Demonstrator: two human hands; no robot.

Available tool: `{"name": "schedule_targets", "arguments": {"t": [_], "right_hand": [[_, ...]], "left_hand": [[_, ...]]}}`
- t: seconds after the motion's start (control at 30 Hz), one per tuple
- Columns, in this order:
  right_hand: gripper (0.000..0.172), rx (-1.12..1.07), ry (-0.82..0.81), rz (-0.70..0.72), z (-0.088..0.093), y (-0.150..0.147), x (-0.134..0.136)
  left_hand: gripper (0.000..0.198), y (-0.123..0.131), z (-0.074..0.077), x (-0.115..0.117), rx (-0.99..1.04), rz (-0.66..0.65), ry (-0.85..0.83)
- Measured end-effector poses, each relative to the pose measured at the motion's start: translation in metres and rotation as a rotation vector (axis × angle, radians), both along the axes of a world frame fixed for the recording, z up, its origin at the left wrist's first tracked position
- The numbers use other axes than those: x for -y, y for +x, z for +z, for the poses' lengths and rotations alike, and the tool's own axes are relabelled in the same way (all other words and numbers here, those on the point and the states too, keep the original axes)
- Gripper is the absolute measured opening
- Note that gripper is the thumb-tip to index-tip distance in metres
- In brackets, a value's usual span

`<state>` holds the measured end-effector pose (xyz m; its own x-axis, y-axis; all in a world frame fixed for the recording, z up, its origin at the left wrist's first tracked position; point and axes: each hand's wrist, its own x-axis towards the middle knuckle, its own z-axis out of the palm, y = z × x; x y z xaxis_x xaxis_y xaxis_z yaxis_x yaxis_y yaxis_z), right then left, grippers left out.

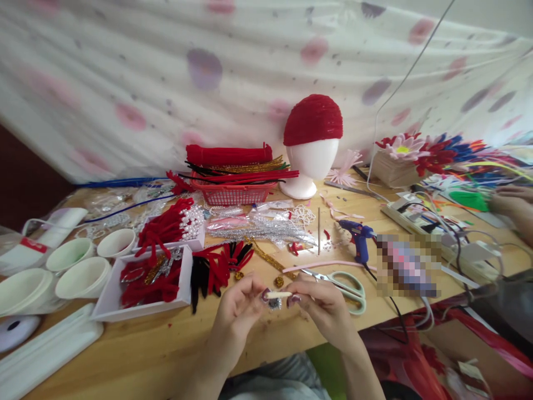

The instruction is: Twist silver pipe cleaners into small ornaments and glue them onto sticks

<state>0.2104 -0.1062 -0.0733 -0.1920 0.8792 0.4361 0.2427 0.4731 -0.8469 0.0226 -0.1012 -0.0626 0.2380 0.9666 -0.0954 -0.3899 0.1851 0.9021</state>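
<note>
Your forearms rise from the bottom edge of the frame, and your left hand (240,308) and right hand (322,308) meet just below the middle. Fingers bent, both hands pinch a small pale stick (278,295), one at either end; it lies level between your fingertips, above the near edge of the table (137,358).

Behind everything, a flowered cloth (254,83) fills the upper frame. On the table, right of centre, you have a white foam head (310,158) wearing a red cap (314,119). Left of it sits a red basket (233,194) with bundled fuzzy stems across its top. Nearer, at left of centre, a white box (185,278) holds red fuzzy pieces, with white cups (85,275) beside it at the left edge. Another person's hand (512,203) shows at the far right.

To the right of your hands lie a blue glue gun (358,239) and green-handled scissors (333,279), blades pointing left. Smallest is a silvery bit (275,304), just under the pale stick.
</note>
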Motion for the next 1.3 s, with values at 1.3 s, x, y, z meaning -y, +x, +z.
{"name": "schedule_targets", "arguments": {"t": [1.3], "right_hand": [[0.033, -0.672, -0.589, 0.069, -0.019, -0.042, 0.009]], "left_hand": [[0.019, -0.010, -0.007, 0.008, -0.431, 0.097, 0.518]]}}
